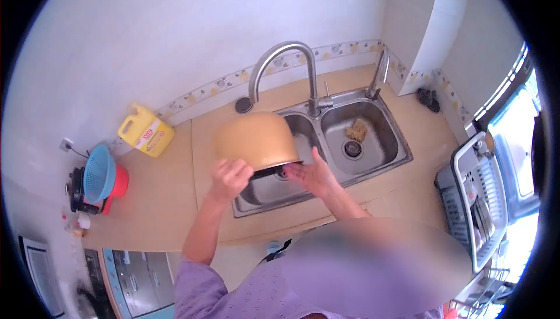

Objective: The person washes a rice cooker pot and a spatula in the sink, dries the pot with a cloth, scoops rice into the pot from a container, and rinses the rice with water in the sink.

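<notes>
A golden-tan pot (pixel 256 138) is tipped over the left sink basin (pixel 256 198), its dark rim facing down toward me. My left hand (pixel 231 179) is closed on the rim at the pot's lower left. At the right end of the rim is my right hand (pixel 313 174), its thumb raised and its fingers spread at the edge. The curved steel faucet (pixel 311 74) rises behind the pot. In the right basin (pixel 376 126) a tan scrubber (pixel 356 131) lies beside the drain.
A yellow jug (pixel 149 134) stands on the counter at the left, with a blue colander (pixel 99 173) and a red bowl (pixel 121 181) farther left. A dish rack (pixel 461 202) holding dishes is at the right. A smaller tap (pixel 382 72) stands at the sink's back corner.
</notes>
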`<act>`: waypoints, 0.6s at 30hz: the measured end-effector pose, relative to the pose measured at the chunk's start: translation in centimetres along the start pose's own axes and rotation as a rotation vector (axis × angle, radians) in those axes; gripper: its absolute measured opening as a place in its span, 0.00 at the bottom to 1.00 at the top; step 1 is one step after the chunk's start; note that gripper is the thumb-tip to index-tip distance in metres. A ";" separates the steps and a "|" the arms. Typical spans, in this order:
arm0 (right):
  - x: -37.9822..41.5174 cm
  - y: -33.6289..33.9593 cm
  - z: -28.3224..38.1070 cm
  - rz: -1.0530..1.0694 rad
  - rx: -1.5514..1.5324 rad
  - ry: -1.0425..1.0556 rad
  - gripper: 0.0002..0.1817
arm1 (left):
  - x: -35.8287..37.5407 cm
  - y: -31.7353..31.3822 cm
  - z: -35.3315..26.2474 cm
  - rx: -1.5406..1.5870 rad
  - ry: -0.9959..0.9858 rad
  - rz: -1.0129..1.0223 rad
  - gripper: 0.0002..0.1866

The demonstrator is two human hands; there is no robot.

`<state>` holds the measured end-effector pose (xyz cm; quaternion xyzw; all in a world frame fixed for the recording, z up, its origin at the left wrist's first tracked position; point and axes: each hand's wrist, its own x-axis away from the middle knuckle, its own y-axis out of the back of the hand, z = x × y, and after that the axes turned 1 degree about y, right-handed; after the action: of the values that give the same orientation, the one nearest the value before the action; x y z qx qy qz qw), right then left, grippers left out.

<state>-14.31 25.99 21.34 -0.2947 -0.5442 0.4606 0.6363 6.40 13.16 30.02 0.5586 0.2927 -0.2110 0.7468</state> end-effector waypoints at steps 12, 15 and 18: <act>-5.8 -4.2 -17.1 0.545 -0.199 0.451 0.14 | 14.7 5.9 6.7 0.197 0.319 -0.556 0.26; 1.5 -15.3 -19.4 0.090 0.055 0.631 0.13 | 15.3 7.0 6.9 0.740 0.692 -0.696 0.35; 0.4 -16.8 -18.9 0.260 0.102 0.774 0.16 | 16.5 3.6 11.9 1.562 1.133 -0.793 0.35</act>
<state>8.34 22.01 31.88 -0.4805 -0.1995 0.4186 0.7444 23.27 3.01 23.88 0.7672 0.5449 -0.2786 -0.1920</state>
